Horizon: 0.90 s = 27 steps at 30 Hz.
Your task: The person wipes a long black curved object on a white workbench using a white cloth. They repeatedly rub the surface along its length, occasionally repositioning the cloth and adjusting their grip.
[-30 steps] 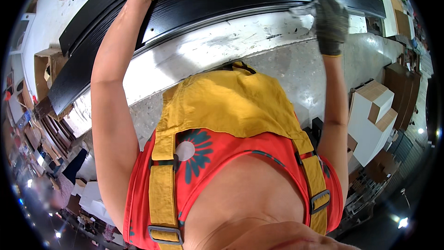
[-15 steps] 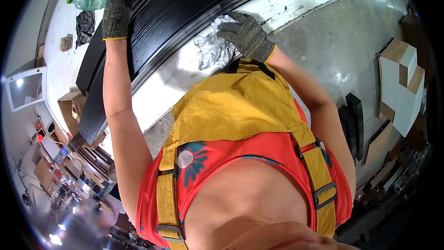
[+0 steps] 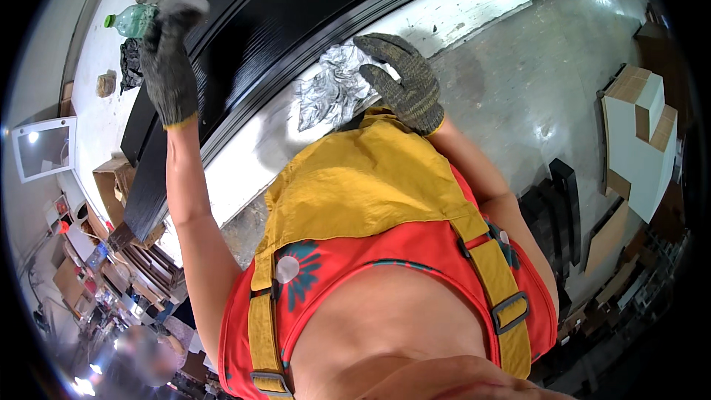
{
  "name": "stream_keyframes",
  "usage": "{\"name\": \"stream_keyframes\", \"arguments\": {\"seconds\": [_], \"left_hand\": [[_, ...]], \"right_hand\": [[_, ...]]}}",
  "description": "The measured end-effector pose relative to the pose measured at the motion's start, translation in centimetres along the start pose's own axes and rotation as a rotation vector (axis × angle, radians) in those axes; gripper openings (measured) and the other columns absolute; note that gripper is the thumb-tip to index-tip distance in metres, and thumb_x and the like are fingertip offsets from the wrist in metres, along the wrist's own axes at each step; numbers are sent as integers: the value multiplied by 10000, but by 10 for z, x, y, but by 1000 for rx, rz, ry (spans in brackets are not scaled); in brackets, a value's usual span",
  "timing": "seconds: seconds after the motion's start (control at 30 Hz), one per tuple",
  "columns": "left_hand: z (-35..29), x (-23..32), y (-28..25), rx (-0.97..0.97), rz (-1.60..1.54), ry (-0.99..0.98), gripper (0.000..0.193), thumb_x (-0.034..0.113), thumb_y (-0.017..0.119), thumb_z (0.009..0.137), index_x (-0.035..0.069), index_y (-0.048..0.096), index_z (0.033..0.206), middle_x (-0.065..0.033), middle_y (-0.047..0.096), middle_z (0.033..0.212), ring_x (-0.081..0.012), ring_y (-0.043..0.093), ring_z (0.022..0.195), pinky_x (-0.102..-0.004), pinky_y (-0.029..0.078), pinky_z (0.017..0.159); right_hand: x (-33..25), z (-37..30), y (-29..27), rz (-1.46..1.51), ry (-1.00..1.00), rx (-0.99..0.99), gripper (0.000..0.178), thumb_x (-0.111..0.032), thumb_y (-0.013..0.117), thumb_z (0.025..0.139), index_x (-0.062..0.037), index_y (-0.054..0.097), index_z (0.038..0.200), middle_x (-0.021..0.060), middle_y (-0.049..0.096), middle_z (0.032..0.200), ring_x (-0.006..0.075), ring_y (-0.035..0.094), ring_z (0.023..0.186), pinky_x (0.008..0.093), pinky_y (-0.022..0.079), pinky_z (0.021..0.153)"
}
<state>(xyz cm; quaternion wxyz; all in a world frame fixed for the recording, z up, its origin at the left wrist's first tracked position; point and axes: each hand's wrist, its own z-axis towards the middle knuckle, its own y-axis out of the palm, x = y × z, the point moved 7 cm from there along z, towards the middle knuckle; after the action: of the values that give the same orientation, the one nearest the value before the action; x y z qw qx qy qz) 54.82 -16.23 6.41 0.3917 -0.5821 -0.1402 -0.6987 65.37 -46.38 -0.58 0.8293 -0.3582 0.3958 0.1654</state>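
A long glossy black panel (image 3: 296, 26) with a ridged edge lies on a white work surface (image 3: 244, 155). My left hand (image 3: 170, 78), in a dark grey knit glove with a yellow cuff, is over the panel's left end. Its fingers are closed round a small pale pad (image 3: 187, 1), blurred by motion. A crumpled silvery-white cloth (image 3: 333, 89) rests on the white surface along the panel's near edge. Beside it, my gloved right hand (image 3: 407, 85) has its thumb and fingers apart, the tips at the cloth's right edge.
Beyond my left hand lie a green-capped bottle (image 3: 133, 21), a crumpled black bag (image 3: 132, 63) and a small brownish block (image 3: 106, 84). An open cardboard box (image 3: 115, 185) stands at the left. On the right, white boards (image 3: 641, 133) and black bars (image 3: 566, 200) stand on the grey floor.
My left hand has drawn back toward me and leftward with the pale pad. My right hand has come off the crumpled cloth and opened, moving slightly nearer to me.
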Motion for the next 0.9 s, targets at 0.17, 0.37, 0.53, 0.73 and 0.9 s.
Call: {"name": "stream_keyframes", "arguments": {"seconds": [0.17,0.37,0.53,0.73,0.9], "left_hand": [[-75,42,79,-309,-216,-139,432,148,774,837,70,639,1240,-104,660,1237,-221,661,1097,-336,561,947],[-102,18,120,-193,-235,-89,475,207,858,750,46,690,1165,-110,660,1220,-230,628,1138,-360,507,977],[-127,3,120,-182,-351,-298,557,230,886,725,69,672,1214,-78,669,1173,-194,631,1083,-338,509,952],[-164,0,88,-313,-136,-415,420,217,810,790,58,692,1160,-95,699,1124,-203,651,1076,-330,509,940],[-199,-18,23,-48,-210,-545,172,183,705,870,17,720,913,-83,726,850,-126,622,718,-261,505,650]], "right_hand": [[-19,16,3,888,267,32,581,-92,698,905,-30,478,1439,113,570,1369,212,579,1196,365,484,1024],[-11,17,7,609,374,21,434,-98,640,909,13,584,1324,128,649,1261,229,612,1153,345,477,1006],[4,7,13,493,450,-11,376,-101,633,902,29,627,1255,132,676,1190,213,623,1104,346,487,976],[35,-9,5,755,578,67,313,-135,609,952,33,640,1214,117,678,1140,182,634,1033,311,501,918],[20,17,-23,357,331,7,234,-49,633,951,28,637,1172,118,681,1128,192,661,998,304,542,872]]}}
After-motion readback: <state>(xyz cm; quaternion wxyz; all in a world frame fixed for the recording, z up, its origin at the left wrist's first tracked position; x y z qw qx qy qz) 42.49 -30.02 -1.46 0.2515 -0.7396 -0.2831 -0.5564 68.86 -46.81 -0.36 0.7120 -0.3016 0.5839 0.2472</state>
